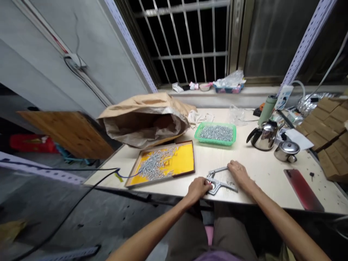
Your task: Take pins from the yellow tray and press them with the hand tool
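A grey metal two-handled hand tool (pixel 217 184) lies low over the table near its front edge, its handles spread apart. My left hand (pixel 199 187) is closed at the tool's head, fingertips pinched there beside a small red spot; whether a small part is between them is hidden. My right hand (pixel 239 173) has its fingers closed on the far end of the upper handle. Left of the tool, a shallow tray with a yellow base (pixel 185 159) carries a heap of small silvery metal pins (pixel 154 165). Behind, a green plastic basket (pixel 216 142) holds many similar pieces (pixel 217 133).
A large open paper sack (pixel 146 119) lies behind the tray. To the right are a steel kettle (pixel 265 136), a lidded steel pot (pixel 286 150), a green bottle (pixel 268 108), a red phone (pixel 303 190), a key (pixel 311 175) and stacked cardboard boxes (pixel 326 123). A dark cable (pixel 89 169) reaches the tray's left side.
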Motion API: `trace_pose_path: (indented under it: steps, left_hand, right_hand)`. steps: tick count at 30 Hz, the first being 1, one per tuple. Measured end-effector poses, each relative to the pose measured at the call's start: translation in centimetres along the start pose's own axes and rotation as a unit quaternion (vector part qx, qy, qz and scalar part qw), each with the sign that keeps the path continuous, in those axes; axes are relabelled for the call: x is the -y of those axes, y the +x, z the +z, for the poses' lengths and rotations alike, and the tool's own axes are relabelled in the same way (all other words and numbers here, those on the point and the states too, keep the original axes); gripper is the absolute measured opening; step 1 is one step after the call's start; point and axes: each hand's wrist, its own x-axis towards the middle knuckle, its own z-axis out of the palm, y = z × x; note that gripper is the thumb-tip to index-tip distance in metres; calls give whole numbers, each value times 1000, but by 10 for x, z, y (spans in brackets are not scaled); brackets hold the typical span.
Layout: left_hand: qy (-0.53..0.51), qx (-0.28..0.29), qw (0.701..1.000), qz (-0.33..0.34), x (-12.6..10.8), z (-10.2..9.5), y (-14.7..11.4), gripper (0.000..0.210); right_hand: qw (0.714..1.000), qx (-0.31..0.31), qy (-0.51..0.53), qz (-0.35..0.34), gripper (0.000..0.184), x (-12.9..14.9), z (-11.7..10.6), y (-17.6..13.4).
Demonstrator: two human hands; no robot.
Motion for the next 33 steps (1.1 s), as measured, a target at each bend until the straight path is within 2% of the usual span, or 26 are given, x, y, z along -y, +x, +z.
trace_pose_path:
  steps: [3,6,12,17,23,26,29,33]
  left_hand:
    - [11,12,1000,-6,-4,1,5,15]
    - [-22,13,999,-20,-7,1,11,15]
    - [-118,42,990,-67,-1,3,8,24]
    - [-190,66,976,-87,11,0,0,18]
    - [-221,43,969,-98,15,2,0,17]
    - [-163,-13,986,-39,14,6,0,19]
    - [-17,-78,994,71,13,15,-6,13]
    - [120,-75,982,122,10,22,-6,11]
  right_hand:
    - [998,-55,-12,7,22,3,5,-6]
    - [993,-112,25,-19,20,9,18,-21]
    - [992,-95,81,-32,10,16,38,-54]
    - [985,-91,141,-50,13,11,35,-57]
    - [957,-161,243,-15,21,12,21,-57]
    - [953,-204,223,23,23,7,19,-60]
    - [953,-235,187,45,24,0,18,-69]
    - [946,-279,159,53,22,-6,25,-84]
